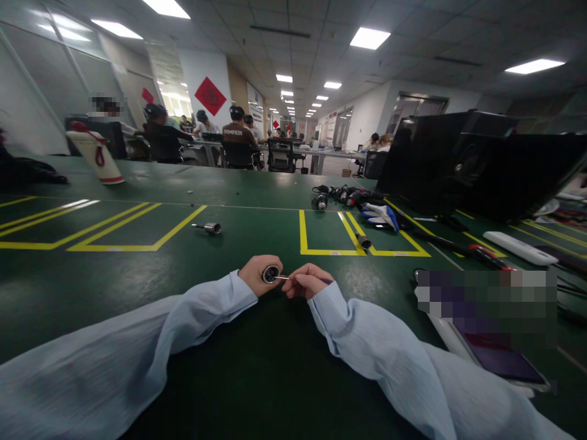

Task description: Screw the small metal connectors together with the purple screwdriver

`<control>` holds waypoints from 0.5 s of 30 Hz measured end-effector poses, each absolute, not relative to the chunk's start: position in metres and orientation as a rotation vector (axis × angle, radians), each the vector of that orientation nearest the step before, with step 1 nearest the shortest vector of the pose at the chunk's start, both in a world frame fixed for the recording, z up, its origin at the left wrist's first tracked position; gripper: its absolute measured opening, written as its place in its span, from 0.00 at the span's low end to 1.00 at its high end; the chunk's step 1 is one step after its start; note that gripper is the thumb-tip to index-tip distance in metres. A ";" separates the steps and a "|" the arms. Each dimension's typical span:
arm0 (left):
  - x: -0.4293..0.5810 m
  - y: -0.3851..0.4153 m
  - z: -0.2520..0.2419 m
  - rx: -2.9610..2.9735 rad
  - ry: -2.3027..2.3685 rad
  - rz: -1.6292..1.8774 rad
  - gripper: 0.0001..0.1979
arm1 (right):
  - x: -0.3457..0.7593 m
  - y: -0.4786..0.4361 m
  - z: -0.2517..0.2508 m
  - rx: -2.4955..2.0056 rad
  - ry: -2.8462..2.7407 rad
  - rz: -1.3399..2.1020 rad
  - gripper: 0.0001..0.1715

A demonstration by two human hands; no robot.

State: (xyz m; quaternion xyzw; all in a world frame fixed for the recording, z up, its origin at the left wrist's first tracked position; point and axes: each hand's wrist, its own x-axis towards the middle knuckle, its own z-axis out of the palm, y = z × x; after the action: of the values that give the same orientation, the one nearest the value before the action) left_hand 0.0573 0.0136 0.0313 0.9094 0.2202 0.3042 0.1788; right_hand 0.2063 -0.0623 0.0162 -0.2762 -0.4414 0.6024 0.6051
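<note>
Blue-sleeved forearms [195, 318]: angled inward to a cylindrical metal connector [270, 274]. Left hand [255, 272]: wrapped around the connector, open end exposed. Right hand [305, 282]: placed just right of the connector, pinched on a thin-shafted hand tool [281, 278], tip set at that end.

Bright ceiling lights [370, 38], pale pillar [202, 65] with red diamond [210, 96], black chairs [280, 156]; green tabletop [257, 186]

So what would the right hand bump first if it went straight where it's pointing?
Probably the round metal part in the left hand; the thin tool points at it, though depth's unclear.
</note>
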 end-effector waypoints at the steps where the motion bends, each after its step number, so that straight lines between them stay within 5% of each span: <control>1: 0.057 0.013 0.031 2.563 0.623 0.860 0.09 | 0.206 -0.062 0.016 -0.642 -1.029 1.379 0.03; 15: 0.057 0.012 0.031 2.513 0.610 0.920 0.09 | 0.196 -0.067 0.017 -0.735 -1.163 1.061 0.07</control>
State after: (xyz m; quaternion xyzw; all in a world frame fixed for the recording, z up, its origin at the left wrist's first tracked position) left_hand 0.0566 0.0121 0.0311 0.8975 0.2180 0.3287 0.1971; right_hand 0.1962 -0.0675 0.0172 -0.3230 -0.5111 0.4664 0.6458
